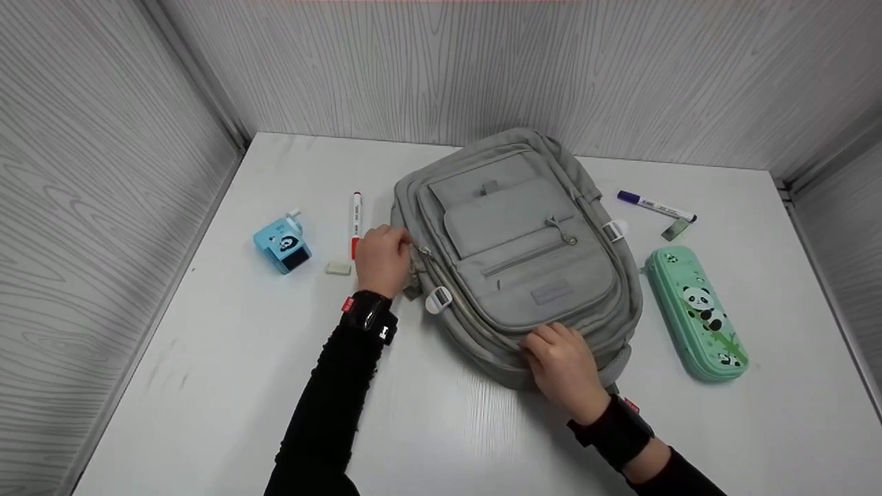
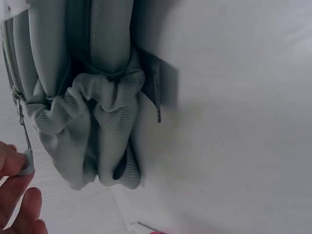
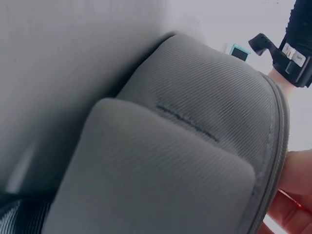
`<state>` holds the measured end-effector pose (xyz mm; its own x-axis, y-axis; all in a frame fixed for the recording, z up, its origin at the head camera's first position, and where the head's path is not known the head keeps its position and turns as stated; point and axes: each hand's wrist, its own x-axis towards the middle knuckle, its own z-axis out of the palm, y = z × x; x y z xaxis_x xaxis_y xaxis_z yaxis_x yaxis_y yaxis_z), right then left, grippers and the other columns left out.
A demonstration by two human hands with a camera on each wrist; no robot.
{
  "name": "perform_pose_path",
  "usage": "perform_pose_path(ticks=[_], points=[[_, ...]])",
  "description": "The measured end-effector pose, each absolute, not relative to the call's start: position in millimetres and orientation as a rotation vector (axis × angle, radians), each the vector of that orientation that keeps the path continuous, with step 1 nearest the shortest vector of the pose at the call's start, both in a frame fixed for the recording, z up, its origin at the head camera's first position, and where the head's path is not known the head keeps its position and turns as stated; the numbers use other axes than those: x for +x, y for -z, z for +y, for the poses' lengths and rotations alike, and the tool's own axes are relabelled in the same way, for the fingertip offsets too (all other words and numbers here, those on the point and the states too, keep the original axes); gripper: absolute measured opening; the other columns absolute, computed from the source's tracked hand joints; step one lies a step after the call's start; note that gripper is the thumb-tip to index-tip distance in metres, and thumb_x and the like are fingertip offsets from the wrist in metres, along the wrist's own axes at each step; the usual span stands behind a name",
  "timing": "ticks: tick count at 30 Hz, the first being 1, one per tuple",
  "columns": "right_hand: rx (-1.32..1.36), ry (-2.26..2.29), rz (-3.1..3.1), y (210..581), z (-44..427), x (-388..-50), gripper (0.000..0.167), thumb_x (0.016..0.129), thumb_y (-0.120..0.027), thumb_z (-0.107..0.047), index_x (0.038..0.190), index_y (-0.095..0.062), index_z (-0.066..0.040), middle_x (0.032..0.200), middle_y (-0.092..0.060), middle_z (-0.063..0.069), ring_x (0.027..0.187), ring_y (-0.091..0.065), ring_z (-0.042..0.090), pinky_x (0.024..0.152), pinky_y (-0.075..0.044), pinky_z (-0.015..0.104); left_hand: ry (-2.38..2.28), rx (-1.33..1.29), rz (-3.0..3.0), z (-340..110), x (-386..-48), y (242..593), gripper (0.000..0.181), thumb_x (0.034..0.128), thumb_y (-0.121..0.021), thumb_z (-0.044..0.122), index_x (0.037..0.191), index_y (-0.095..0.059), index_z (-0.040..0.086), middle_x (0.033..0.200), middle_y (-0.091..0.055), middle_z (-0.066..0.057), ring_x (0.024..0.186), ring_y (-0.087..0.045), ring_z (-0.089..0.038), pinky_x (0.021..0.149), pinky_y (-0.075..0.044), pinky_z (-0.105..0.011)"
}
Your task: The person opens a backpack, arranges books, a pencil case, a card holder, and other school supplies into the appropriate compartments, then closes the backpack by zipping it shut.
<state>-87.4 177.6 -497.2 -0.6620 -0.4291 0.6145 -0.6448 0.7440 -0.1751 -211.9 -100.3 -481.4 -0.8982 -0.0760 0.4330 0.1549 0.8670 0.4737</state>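
Observation:
A grey backpack (image 1: 510, 220) lies front up on the white table, tilted. At its left side my left hand (image 1: 383, 260) pinches a zipper pull; the left wrist view shows the pull tab (image 2: 28, 163) between thumb and finger of the left hand (image 2: 17, 195), beside a gathered side pocket (image 2: 112, 122). My right hand (image 1: 563, 368) holds the backpack's lower edge near the zipper seam. In the right wrist view the fingers of the right hand (image 3: 295, 195) lie against the piped zipper edge (image 3: 278, 161); their tips are partly hidden.
Left of the backpack are a blue panda sharpener (image 1: 282, 242), a red-capped marker (image 1: 356, 217) and a pale eraser (image 1: 338, 269). To its right are a purple-capped marker (image 1: 658, 206), a small green eraser (image 1: 675, 229) and a green panda pencil case (image 1: 697, 313). Panels stand behind and beside the table.

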Motion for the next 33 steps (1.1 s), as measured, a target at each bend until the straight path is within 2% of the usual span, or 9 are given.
perform_pose_path(ticks=[2,5,11,14,18,21,25,29,33], points=[[0.832,-0.516,-2.393,497,181,-88,0.027,0.065,-0.086,0.003,0.076,-0.065,-0.011,0.076,-0.064,0.002,0.070,-0.058,0.020,0.058,-0.043,0.033,0.732,-0.055,-2.559,-102,-212,485,0.007,0.0834,-0.066,0.000,0.081,-0.071,0.005,0.080,-0.070,-0.013,0.077,-0.065,-0.034,0.074,-0.051,-0.047],[0.850,-0.507,-2.419,496,190,-91,0.025,0.067,-0.086,-0.001,0.079,-0.068,-0.012,0.078,-0.065,0.001,0.072,-0.059,0.020,0.060,-0.044,0.033,0.841,-0.045,-2.623,-107,-209,486,0.012,0.0869,-0.063,0.002,0.094,-0.072,0.004,0.086,-0.072,-0.014,0.082,-0.066,-0.034,0.076,-0.052,-0.046],[0.812,-0.454,-2.463,490,224,-100,0.023,0.068,-0.086,-0.003,0.082,-0.069,-0.010,0.082,-0.067,0.005,0.075,-0.059,0.024,0.061,-0.042,0.036,0.898,0.146,-2.829,-145,-208,481,0.032,0.0948,-0.062,0.013,0.126,-0.064,0.003,0.123,-0.067,-0.020,0.113,-0.062,-0.038,0.098,-0.049,-0.048],[0.776,-0.421,-2.486,487,240,-107,0.023,0.069,-0.085,0.001,0.084,-0.070,-0.008,0.084,-0.067,0.008,0.078,-0.060,0.029,0.064,-0.042,0.041,0.791,0.315,-2.860,-173,-208,482,0.040,0.0960,-0.061,0.016,0.134,-0.058,0.003,0.139,-0.054,-0.024,0.127,-0.051,-0.042,0.105,-0.043,-0.053],[0.715,-0.397,-2.521,485,256,-115,0.023,0.069,-0.083,0.003,0.086,-0.071,-0.005,0.087,-0.068,0.012,0.082,-0.060,0.033,0.067,-0.044,0.046,0.685,0.524,-2.879,-209,-204,491,0.056,0.0971,-0.060,0.022,0.150,-0.043,0.012,0.157,-0.026,-0.031,0.140,-0.030,-0.051,0.110,-0.031,-0.064],[0.690,-0.392,-2.539,486,262,-118,0.024,0.068,-0.084,0.003,0.087,-0.071,-0.005,0.088,-0.069,0.013,0.083,-0.060,0.033,0.067,-0.044,0.046,0.658,0.635,-2.921,-228,-199,503,0.065,0.0987,-0.057,0.029,0.157,-0.029,0.019,0.161,-0.006,-0.035,0.143,-0.019,-0.058,0.111,-0.023,-0.071],[0.677,-0.413,-2.561,487,264,-121,0.026,0.067,-0.085,0.001,0.088,-0.072,-0.005,0.089,-0.069,0.013,0.084,-0.060,0.033,0.069,-0.044,0.047,0.628,0.728,-2.999,-241,-193,515,0.070,0.1012,-0.050,0.039,0.160,-0.016,0.025,0.162,0.006,-0.034,0.144,-0.013,-0.061,0.111,-0.016,-0.077],[0.663,-0.435,-2.578,488,265,-122,0.025,0.068,-0.085,0.001,0.088,-0.071,-0.005,0.088,-0.069,0.014,0.085,-0.060,0.035,0.070,-0.044,0.048,0.639,0.769,-2.984,-244,-192,518,0.066,0.1013,-0.049,0.044,0.158,-0.024,0.023,0.163,0.000,-0.033,0.143,-0.020,-0.059,0.111,-0.021,-0.075],[0.653,-0.451,-2.589,489,266,-123,0.025,0.068,-0.085,0.000,0.088,-0.072,-0.005,0.089,-0.069,0.014,0.085,-0.061,0.035,0.071,-0.045,0.048,0.700,0.809,-2.887,-240,-195,513,0.053,0.0997,-0.054,0.042,0.143,-0.044,0.014,0.158,-0.018,-0.035,0.138,-0.032,-0.053,0.105,-0.034,-0.067]])
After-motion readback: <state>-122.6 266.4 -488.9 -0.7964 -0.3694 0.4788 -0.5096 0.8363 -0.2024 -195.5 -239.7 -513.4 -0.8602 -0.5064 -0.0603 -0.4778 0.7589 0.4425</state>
